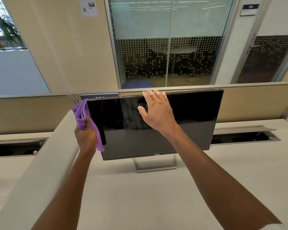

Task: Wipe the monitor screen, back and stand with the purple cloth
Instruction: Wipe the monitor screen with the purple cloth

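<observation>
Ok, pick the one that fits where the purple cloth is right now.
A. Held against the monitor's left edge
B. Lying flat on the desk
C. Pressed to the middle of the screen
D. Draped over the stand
A: the left hand grips the purple cloth at the left edge of the monitor, while the right hand rests open at its top edge.

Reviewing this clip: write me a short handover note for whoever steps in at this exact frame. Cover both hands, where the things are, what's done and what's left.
Left hand: grips the bunched purple cloth against the monitor's left edge.
Right hand: open, fingers straight over the top edge, palm at the screen, steadying it.
Monitor stands upright on its stand on the desk, screen dark.
Done: cannot tell from this frame how much has been wiped.
Left: likely finish the edge, then the back and the stand; the cloth touches neither now.
</observation>
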`<act>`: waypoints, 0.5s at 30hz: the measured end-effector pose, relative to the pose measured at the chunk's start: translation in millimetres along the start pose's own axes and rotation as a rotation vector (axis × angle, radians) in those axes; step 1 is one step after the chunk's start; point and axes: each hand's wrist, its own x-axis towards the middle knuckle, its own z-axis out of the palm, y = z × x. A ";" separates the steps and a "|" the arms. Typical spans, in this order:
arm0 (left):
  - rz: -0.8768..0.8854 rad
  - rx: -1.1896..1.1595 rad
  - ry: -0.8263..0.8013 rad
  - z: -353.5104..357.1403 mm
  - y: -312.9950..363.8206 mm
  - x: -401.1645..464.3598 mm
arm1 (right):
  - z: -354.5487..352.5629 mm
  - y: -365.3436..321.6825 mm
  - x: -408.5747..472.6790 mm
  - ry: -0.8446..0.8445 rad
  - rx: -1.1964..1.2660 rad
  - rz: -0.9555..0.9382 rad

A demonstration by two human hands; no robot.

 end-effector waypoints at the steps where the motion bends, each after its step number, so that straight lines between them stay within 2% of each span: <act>1: -0.007 0.023 0.000 -1.4 -11.4 -4.8 | 0.6 -0.1 0.4 0.004 -0.001 0.001; 6: -0.060 0.106 -0.026 -11.3 -50.4 -21.3 | 2.5 0.5 0.0 0.011 -0.017 -0.006; 12: 0.035 -0.066 -0.037 -0.4 10.2 -10.7 | 3.5 1.6 -1.2 0.029 -0.030 -0.011; 15: 0.101 -0.080 -0.009 3.5 30.0 2.2 | 3.8 2.2 -2.5 0.034 -0.032 -0.015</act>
